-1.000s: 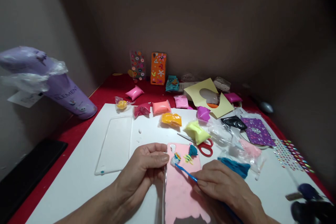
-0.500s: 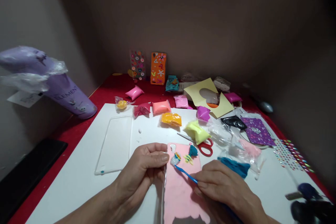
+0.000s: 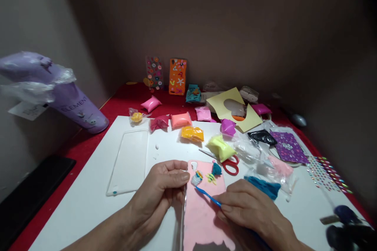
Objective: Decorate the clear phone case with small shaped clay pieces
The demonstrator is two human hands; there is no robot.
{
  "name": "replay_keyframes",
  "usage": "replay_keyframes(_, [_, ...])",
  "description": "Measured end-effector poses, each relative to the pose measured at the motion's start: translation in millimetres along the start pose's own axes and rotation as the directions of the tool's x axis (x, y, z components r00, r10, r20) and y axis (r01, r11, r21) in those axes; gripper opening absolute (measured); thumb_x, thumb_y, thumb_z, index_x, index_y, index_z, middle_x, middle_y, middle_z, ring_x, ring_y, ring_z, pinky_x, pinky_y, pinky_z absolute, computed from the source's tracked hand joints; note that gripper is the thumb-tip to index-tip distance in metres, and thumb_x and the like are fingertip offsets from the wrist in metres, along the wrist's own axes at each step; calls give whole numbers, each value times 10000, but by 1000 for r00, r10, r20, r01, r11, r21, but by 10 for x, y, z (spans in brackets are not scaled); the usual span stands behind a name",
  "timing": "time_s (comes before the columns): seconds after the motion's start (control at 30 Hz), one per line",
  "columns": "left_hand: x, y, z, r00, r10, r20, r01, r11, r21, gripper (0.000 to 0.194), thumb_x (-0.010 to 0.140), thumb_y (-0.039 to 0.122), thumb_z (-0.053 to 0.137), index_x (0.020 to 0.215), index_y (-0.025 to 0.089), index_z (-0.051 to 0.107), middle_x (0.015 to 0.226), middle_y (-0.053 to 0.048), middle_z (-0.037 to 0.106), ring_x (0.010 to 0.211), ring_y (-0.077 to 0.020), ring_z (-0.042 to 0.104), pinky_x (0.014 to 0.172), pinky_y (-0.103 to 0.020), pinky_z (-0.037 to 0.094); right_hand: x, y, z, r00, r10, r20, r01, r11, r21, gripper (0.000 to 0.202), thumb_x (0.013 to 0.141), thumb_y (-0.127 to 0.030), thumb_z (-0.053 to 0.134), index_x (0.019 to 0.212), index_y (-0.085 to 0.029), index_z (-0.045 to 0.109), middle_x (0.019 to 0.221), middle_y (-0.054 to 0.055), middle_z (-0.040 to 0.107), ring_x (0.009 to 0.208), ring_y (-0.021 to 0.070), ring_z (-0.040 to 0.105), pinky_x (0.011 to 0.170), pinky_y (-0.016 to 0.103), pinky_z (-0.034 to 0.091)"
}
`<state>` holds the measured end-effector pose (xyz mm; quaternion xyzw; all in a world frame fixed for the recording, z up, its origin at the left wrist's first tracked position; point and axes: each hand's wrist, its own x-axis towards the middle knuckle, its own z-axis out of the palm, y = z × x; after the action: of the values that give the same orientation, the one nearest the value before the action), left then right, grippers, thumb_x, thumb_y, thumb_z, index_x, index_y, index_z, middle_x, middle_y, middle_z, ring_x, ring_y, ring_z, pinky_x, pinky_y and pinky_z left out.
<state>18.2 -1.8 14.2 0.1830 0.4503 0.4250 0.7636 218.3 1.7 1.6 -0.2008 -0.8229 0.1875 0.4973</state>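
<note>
A phone case [image 3: 203, 211] covered in pink clay lies low in the middle of the view. My left hand [image 3: 165, 188] grips its left edge, thumb on top near the camera hole. My right hand [image 3: 250, 208] is closed round a blue tool [image 3: 209, 197], whose tip rests at or just over the pink surface. Right above that tip is a small white, striped clay piece [image 3: 197, 178]. Beside it are a yellow clay shape [image 3: 211, 178] and a teal lump [image 3: 216, 169] near the case's top corner.
Red-handled scissors [image 3: 230, 164] lie beyond the case, partly under yellow clay [image 3: 220, 148]. A clear case [image 3: 129, 160] is at left. Teal clay [image 3: 263, 186] lies right of my right hand. Several clay packets line the white board's [image 3: 88, 188] back edge. An orange case [image 3: 177, 76] stands behind.
The blue tool's tip has shifted slightly down, away from the white striped piece. Both hands keep their holds, and the phone case stays put.
</note>
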Motion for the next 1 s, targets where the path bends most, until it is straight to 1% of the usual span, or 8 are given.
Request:
replay_keyframes(0.13, [15, 4, -4, 1000, 0, -3, 0, 1000, -3, 223, 701, 128, 676, 914, 64, 687, 672, -69, 618, 549, -98, 503, 679, -304, 471, -6, 8, -1, 1000, 21, 9, -21, 1000, -9, 308, 737, -26, 630, 1010, -162, 587, 812, 63, 721, 710, 179, 653, 596, 322, 525])
replay_keyframes(0.3, [37, -11, -11, 1000, 2, 6, -2, 1000, 4, 233, 704, 127, 667, 927, 61, 681, 670, -77, 625, 569, -118, 531, 648, -297, 458, -3, -5, -8, 999, 13, 31, -13, 1000, -13, 333, 706, 16, 634, 1003, -132, 597, 826, 97, 716, 722, 193, 647, 595, 335, 518])
replay_keyframes(0.6, [32, -10, -5, 1000, -1, -4, 1, 1000, -9, 246, 690, 120, 678, 929, 59, 681, 659, -64, 617, 540, -99, 502, 664, -311, 462, -12, 27, 9, 999, 18, 33, -17, 1000, -17, 285, 743, -37, 634, 986, -175, 579, 787, 51, 717, 692, 174, 640, 589, 322, 513])
replay_keyframes(0.7, [24, -3, -3, 1000, -2, -13, 2, 1000, -2, 248, 694, 130, 680, 931, 60, 681, 664, -69, 622, 555, -109, 518, 659, -305, 461, -18, 18, 12, 999, 14, 37, -13, 1000, -13, 300, 731, -15, 635, 993, -156, 588, 792, 66, 717, 701, 179, 639, 589, 330, 513])
replay_keyframes(0.87, [16, -11, -1, 1000, -2, -13, 2, 1000, 16, 258, 691, 140, 681, 937, 59, 682, 659, -74, 623, 563, -123, 532, 606, -278, 445, -19, 11, 15, 1000, 16, 14, -16, 1000, -13, 304, 718, 14, 624, 986, -127, 600, 809, 94, 714, 707, 189, 634, 586, 346, 514])
replay_keyframes(1.0, [21, -11, 2, 1000, -15, -13, 15, 1000, -9, 253, 691, 121, 673, 935, 57, 686, 663, -77, 627, 565, -118, 535, 660, -302, 463, -16, 17, 2, 1000, 12, 16, -12, 1000, 11, 299, 726, -9, 634, 989, -144, 591, 822, 78, 714, 727, 185, 638, 600, 343, 518])
